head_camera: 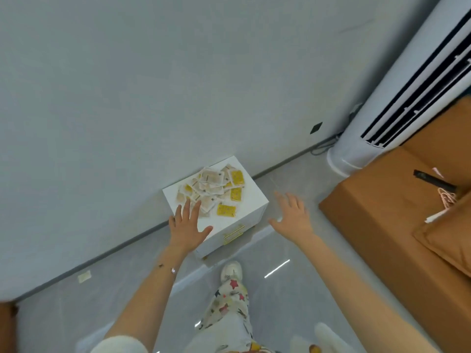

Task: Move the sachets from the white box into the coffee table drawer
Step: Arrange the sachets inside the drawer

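I am holding my left hand (187,225) over the near left corner of the white box (253,200), fingers spread and gripping nothing. Whether my fingertips are touching the pile I cannot tell. The sachets (214,191), yellow and pale, are lying heaped on the box's top, toward its far edge. My right hand (293,215) is hovering beside the box's right corner, fingers splayed, holding nothing. A gold handle (234,234) is showing on the front face.
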The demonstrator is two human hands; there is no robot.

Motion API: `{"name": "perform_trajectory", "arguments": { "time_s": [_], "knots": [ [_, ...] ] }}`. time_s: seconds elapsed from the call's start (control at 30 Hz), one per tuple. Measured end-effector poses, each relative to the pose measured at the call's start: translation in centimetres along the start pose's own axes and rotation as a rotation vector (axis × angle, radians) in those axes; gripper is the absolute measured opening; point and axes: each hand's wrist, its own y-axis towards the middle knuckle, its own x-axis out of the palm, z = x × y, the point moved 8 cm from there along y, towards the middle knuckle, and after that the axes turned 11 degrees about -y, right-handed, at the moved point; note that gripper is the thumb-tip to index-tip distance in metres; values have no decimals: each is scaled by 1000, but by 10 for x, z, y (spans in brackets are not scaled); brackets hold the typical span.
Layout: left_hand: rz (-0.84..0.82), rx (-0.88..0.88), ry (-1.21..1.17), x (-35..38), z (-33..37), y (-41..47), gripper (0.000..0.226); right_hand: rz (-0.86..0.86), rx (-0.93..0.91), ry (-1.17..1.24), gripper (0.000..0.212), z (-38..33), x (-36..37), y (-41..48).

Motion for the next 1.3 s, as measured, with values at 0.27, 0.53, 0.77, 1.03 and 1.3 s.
{"name": "perform_trajectory", "arguments": {
  "time_s": [0.27,0.53,0.77,1.03,1.3],
  "knots": [
    [-40,-120,-120,-7,-10,104,85,-78,5,-4,78,-12,-6,120],
    [-49,-243,-153,25,-27,185,86,-248,-151,2,75,-53,36,245],
    [-1,-465,-354,115,-80,258,89,-440,-172,47,78,-74,170,358],
    [279,-668,-518,198,-166,300,90,-353,-118,31,80,-66,290,466],
    [513,-836,-629,191,-227,319,91,-107,-189,46,67,-66,301,497]
  ]
}}
